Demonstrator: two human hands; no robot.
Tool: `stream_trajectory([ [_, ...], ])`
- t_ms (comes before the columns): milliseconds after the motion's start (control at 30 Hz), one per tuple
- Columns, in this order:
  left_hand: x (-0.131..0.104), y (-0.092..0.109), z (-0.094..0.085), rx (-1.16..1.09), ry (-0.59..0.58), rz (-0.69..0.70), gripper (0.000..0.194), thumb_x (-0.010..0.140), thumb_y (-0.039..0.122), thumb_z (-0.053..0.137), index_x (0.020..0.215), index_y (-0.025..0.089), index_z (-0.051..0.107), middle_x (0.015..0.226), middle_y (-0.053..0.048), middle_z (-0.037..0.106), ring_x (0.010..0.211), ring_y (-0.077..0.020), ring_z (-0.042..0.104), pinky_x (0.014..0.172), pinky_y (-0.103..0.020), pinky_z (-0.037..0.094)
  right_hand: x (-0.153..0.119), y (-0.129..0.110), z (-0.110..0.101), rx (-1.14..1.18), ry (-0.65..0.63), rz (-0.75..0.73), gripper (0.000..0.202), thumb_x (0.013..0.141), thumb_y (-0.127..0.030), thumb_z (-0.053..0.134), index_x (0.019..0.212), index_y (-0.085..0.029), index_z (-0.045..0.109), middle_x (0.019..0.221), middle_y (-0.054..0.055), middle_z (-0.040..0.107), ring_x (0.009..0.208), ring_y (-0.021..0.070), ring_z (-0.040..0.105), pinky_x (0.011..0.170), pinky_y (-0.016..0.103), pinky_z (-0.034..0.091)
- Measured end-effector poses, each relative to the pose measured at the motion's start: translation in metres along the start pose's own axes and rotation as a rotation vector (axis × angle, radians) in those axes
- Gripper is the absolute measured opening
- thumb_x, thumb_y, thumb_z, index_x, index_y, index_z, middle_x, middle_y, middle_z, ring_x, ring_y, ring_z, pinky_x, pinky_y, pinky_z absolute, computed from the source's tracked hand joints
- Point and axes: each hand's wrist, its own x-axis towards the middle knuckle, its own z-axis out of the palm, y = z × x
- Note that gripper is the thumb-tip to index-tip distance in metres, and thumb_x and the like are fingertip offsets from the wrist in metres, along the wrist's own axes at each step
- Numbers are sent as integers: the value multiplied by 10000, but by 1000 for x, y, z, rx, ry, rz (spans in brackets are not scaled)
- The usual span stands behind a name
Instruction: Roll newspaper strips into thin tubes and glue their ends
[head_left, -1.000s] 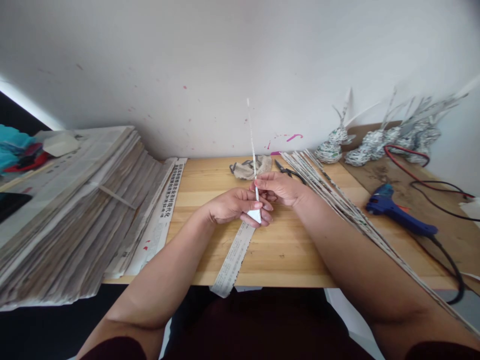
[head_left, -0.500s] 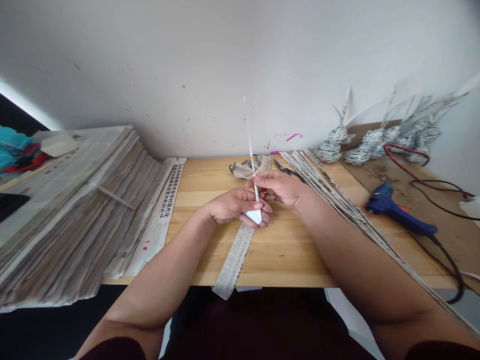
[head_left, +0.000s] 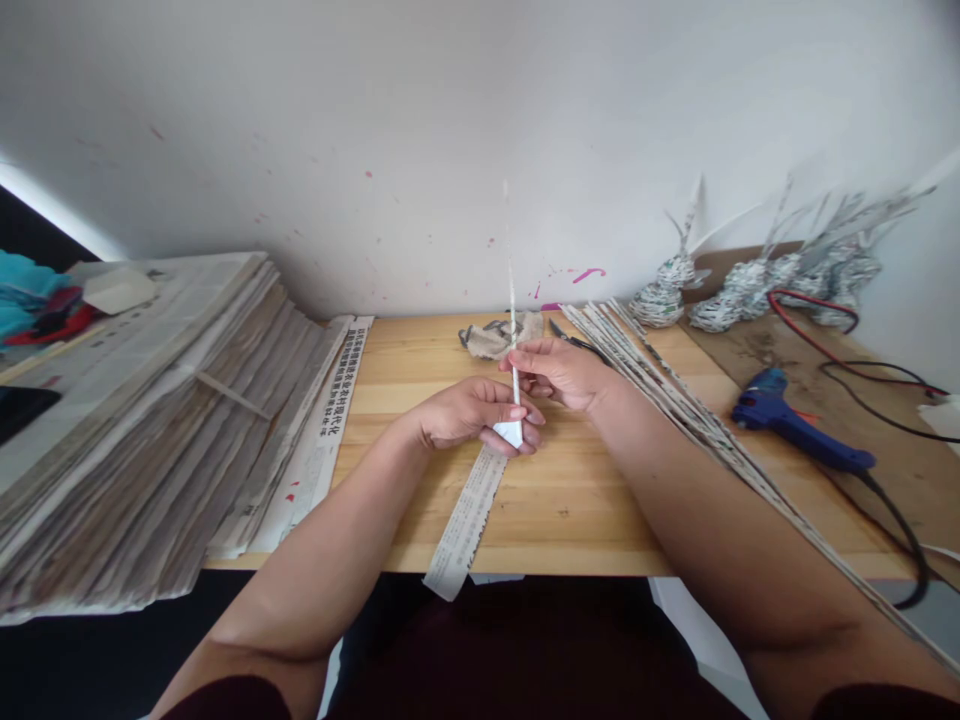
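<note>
top (head_left: 525, 650): dark maroon | sleeves (head_left: 232, 698): short, dark | left hand (head_left: 465, 411), right hand (head_left: 566, 374): bare

2 hands (head_left: 517, 400) close together, fingers curled

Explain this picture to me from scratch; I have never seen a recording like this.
No machine is at work here: a person uses two bare hands. The view comes from a camera worn on the head, looking forward and down. The left hand and the right hand hold a thin paper stick, and a strip of newsprint trails from the left hand. On the wooden table lie stacked newspapers at left, a crumpled cloth behind the hands, and a bundle of thin paper sticks at right. Further right are a blue glue gun and woven paper figures.
</note>
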Motion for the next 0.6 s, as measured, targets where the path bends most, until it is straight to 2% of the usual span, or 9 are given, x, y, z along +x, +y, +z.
stream_trajectory([
  [133, 2, -3, -2, 32, 13, -11, 387, 798, 390, 729, 1055, 102, 706, 970, -183, 728, 874, -246, 712, 753, -369, 566, 3, 1, 2, 5, 129, -14, 388, 594, -444, 864, 660, -146, 624, 528, -40, 453, 485, 61, 400, 369, 182, 156],
  [233, 2, -4, -3, 41, 4, -12, 386, 796, 404, 727, 1044, 108, 710, 977, -184, 728, 879, -247, 710, 750, -372, 567, 3, 0, 0, 53, 63, -37, 401, 667, -512, 801, 760, -148, 662, 569, -32, 476, 498, 67, 416, 368, 183, 181],
  [300, 2, -4, -3, 49, -6, -14, 386, 799, 409, 722, 1044, 111, 712, 983, -183, 727, 888, -248, 709, 751, -372, 568, 2, -2, -2, 89, 18, -74, 385, 712, -505, 768, 840, -151, 687, 604, -25, 503, 514, 67, 427, 374, 180, 204],
  [367, 2, -5, -3, 61, -19, -17, 390, 804, 412, 716, 1053, 113, 713, 989, -183, 726, 889, -246, 708, 760, -376, 568, 3, -2, -3, 89, 45, -100, 350, 696, -460, 791, 819, -148, 692, 588, -28, 498, 506, 62, 410, 372, 175, 192],
  [500, 3, -6, -2, 81, -38, -27, 389, 809, 408, 712, 1069, 118, 710, 991, -181, 726, 887, -238, 708, 756, -366, 571, 6, 0, -1, 30, 185, -79, 381, 615, -464, 843, 702, -143, 659, 538, -34, 469, 477, 57, 378, 360, 172, 149],
  [600, 1, -4, 0, 68, -53, -38, 384, 813, 404, 708, 1068, 117, 708, 984, -182, 729, 899, -245, 712, 746, -354, 576, 6, -1, -2, 83, 136, -74, 417, 650, -525, 809, 740, -146, 660, 577, -29, 478, 487, 59, 402, 359, 169, 172],
])
